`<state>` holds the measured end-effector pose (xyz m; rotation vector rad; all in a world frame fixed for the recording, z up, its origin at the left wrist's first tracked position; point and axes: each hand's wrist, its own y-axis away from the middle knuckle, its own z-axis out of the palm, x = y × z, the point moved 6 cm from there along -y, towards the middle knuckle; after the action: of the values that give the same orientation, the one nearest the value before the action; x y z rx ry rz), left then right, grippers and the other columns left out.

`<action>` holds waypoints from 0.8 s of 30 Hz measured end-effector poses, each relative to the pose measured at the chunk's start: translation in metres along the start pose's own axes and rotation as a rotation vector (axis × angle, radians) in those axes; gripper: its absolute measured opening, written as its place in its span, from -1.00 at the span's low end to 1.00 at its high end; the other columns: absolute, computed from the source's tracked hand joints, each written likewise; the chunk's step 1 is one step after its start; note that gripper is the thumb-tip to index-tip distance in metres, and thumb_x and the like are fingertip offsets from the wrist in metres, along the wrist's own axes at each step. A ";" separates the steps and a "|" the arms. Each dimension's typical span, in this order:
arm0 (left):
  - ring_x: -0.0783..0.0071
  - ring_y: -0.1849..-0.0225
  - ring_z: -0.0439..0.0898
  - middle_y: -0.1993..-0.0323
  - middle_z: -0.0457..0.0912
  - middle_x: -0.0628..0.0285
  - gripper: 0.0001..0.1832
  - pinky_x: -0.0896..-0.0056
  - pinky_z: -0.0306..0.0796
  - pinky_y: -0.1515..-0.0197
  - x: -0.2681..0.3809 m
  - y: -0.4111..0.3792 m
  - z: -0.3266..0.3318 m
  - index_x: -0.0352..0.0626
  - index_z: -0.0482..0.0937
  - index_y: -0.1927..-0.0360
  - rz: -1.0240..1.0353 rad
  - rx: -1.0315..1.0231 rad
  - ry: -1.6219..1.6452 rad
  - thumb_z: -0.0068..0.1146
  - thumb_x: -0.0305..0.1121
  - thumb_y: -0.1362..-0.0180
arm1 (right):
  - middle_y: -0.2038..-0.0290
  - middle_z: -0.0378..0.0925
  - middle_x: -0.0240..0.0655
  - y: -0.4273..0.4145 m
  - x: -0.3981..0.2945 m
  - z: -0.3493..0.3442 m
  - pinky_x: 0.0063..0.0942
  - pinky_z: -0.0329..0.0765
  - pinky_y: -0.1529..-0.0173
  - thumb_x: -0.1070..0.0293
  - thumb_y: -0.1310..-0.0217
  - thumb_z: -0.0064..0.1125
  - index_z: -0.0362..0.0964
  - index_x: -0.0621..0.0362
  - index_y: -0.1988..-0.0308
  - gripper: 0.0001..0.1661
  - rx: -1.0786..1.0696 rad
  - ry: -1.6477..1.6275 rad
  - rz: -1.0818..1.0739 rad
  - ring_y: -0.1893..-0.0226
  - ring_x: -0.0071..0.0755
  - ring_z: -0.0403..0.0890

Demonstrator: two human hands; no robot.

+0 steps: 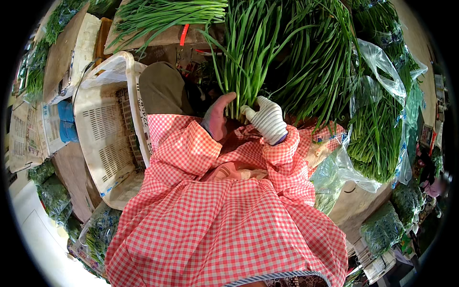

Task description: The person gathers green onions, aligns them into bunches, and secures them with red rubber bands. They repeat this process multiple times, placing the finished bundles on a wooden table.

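A bunch of long flat-leaved greens, apparently garlic chives (247, 64), stands leaf tips away from me, its pale stem ends between my hands. My left hand (218, 116), in a pinkish glove, holds the left side of the stems, its thumb pointing up along them. On the other side, my right hand (268, 118), in a white ribbed glove, grips the stem bases with curled fingers. The fingers behind the stems are hidden. A larger heap of the same greens (315, 68) lies just right of the bunch. Below the hands spreads my red-and-white checked smock (229, 222).
At my left stands a white slatted plastic crate (111, 143). More cut greens (172, 12) rest on a wooden board (161, 36) ahead, with a red strip (184, 34) at its edge. On the right, clear plastic (383, 68) surrounds packed greens (376, 143).
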<state>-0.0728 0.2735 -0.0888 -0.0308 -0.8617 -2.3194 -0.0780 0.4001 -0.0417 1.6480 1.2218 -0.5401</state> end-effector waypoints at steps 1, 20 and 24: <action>0.39 0.08 0.54 0.09 0.55 0.17 -0.64 0.37 0.40 0.01 0.007 -0.003 -0.009 -0.18 0.45 -0.02 0.155 0.021 -0.185 -0.09 -0.22 -0.23 | 0.58 0.57 -0.21 0.004 -0.005 -0.002 -0.42 0.50 0.44 0.22 -0.07 0.17 0.48 0.32 0.36 -0.68 -0.027 -0.162 0.047 0.55 -0.33 0.60; 0.18 -0.10 0.45 -0.02 0.46 0.03 -0.29 0.33 0.26 -0.19 0.022 0.020 -0.013 -0.24 0.35 -0.09 0.847 -0.060 -1.250 -0.28 -0.82 0.28 | 0.76 0.35 -0.46 0.006 0.024 0.000 -0.65 0.18 0.71 0.28 -0.18 0.07 0.38 0.19 0.58 -0.69 0.085 -0.717 0.100 0.81 -0.69 0.27; 0.31 0.04 0.55 0.04 0.51 0.06 -0.48 0.35 0.40 -0.07 0.022 0.021 0.000 -0.22 0.26 -0.10 0.846 -0.149 -1.203 -0.14 -0.80 -0.04 | 0.76 0.35 -0.48 0.003 0.030 0.002 -0.67 0.20 0.70 0.27 -0.20 0.06 0.40 0.20 0.56 -0.69 0.086 -0.734 0.087 0.81 -0.70 0.27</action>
<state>-0.0779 0.2496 -0.0715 -1.6264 -0.9042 -1.3749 -0.0627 0.4118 -0.0649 1.3673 0.5873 -1.0372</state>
